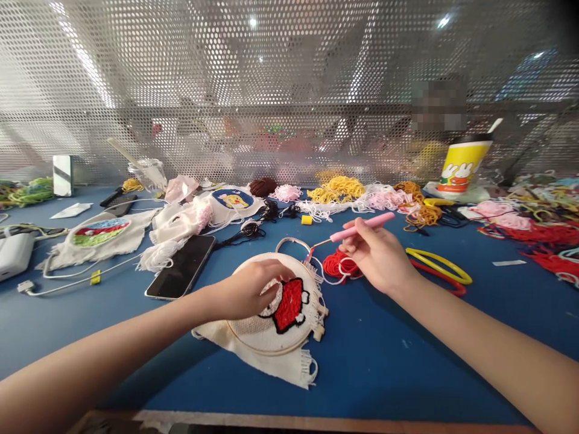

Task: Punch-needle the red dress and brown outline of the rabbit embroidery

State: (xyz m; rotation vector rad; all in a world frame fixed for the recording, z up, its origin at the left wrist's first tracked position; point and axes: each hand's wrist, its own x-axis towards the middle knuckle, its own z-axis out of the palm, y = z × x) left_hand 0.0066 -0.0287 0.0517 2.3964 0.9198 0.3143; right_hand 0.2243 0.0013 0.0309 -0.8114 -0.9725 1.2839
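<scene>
Round and pale, an embroidery hoop lies on the blue table with cream cloth stretched in it and frayed edges hanging out. Its stitched figure has a red body outlined in black and a white part beside it. My left hand rests on the hooped cloth, fingers bent and apart over the white part. To the right, above the table, my right hand grips a pink punch needle whose thin metal tip points left, clear of the cloth. White yarn loops near the tip. Red yarn lies behind my right hand.
A black phone lies left of the hoop. Yellow and red rings are at the right. Finished punch pieces, yellow yarn and a tilted yellow cup line the back, before a perforated metal screen.
</scene>
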